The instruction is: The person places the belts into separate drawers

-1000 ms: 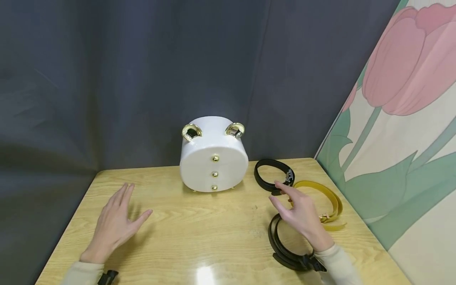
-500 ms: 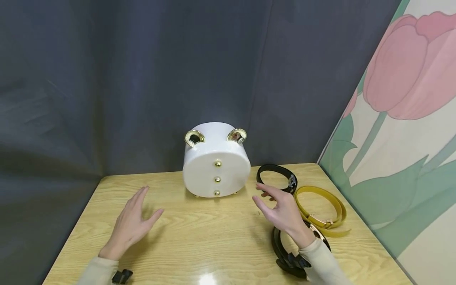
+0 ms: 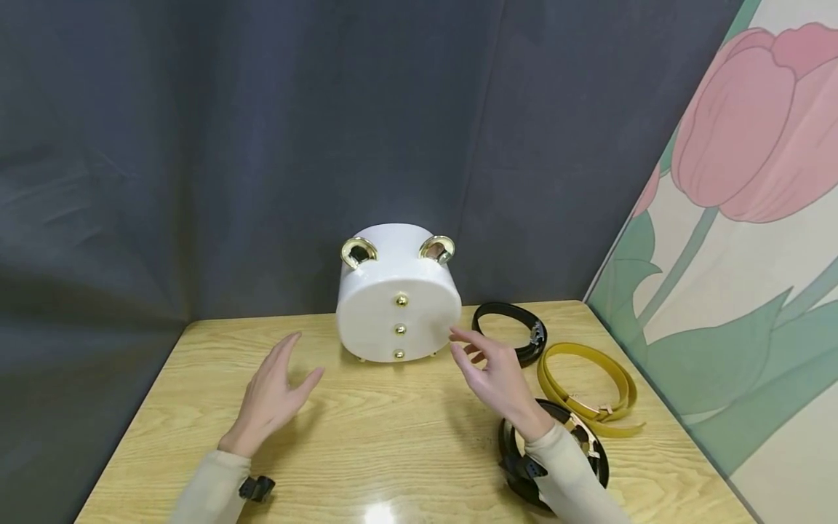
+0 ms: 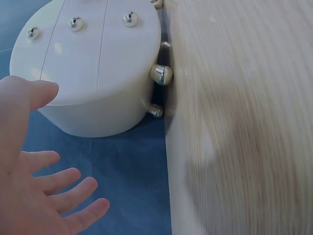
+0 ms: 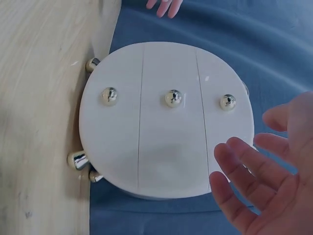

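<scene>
A white oval box with drawers (image 3: pixel 373 313) stands at the back of the wooden table, on small gold feet. Its front has gold knobs (image 5: pixel 173 98) and drawer seams, and two gold ear-like rings (image 3: pixel 358 252) rise from the top. My left hand (image 3: pixel 271 397) is in the air left of the box, thumb spread from the fingers, holding nothing. To the box's right my right hand (image 3: pixel 497 378) hovers with slightly bent fingers, also holding nothing; in the head view its fingertips overlap the box's lower right edge.
Coiled belts lie along the right side of the table (image 3: pixel 393 451): a black belt (image 3: pixel 504 308) at the back, a yellow belt (image 3: pixel 625 378), and a dark belt (image 3: pixel 604 466) partly under the right forearm. A dark curtain (image 3: pixel 314 145) hangs behind; a tulip-print panel (image 3: pixel 733 218) borders the right.
Both hands have moved inward toward the box, the left one to the right and the right one to the left. The view has shifted slightly; the box and belts stay in place.
</scene>
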`<state>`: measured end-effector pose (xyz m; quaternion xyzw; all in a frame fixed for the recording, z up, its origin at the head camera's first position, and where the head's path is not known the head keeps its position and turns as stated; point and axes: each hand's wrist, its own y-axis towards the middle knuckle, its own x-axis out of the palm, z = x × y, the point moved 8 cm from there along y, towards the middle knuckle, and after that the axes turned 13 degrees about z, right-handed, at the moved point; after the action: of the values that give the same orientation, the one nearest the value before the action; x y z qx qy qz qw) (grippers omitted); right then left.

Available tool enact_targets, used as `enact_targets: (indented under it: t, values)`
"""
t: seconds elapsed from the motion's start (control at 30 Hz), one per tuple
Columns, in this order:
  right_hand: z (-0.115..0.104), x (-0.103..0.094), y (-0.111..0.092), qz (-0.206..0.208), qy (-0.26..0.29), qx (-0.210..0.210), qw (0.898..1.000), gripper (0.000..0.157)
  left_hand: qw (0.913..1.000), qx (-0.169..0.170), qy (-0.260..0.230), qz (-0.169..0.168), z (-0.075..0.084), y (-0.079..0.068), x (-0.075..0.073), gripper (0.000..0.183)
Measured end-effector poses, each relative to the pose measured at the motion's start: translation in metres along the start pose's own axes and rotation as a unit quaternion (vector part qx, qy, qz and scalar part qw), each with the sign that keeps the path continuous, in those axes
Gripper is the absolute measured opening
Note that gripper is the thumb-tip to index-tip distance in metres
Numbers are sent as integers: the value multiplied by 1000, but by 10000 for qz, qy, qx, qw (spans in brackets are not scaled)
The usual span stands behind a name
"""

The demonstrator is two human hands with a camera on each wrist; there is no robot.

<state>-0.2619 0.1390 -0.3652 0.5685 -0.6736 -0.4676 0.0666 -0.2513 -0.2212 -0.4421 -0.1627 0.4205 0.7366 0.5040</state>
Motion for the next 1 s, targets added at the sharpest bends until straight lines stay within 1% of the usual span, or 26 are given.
enact_targets:
  t: [0.13, 0.37, 0.57, 0.7, 0.83, 1.0]
  values:
    - [-2, 7, 5, -50, 143, 122, 9998, 31, 9998, -137, -119, 8, 3, 6, 7, 82]
    - [-5, 18, 12, 16, 308, 296, 9991, 33, 9985, -368, -397, -14, 5, 13, 18, 80]
    - [0, 31, 19, -31, 368, 547, 9978, 32, 9962, -566, -658, -44, 3, 19, 27, 80]
    - [2, 41, 26, -37, 457, 648, 9968, 34, 9952, -618, -757, -28, 5, 23, 34, 80]
    - [-1, 51, 34, -42, 603, 640, 9961, 35, 9936, -676, -908, 33, 7, 25, 39, 81]
    - [-1, 62, 43, -90, 814, 817, 9933, 37, 9907, -665, -1181, 156, 13, 31, 43, 79]
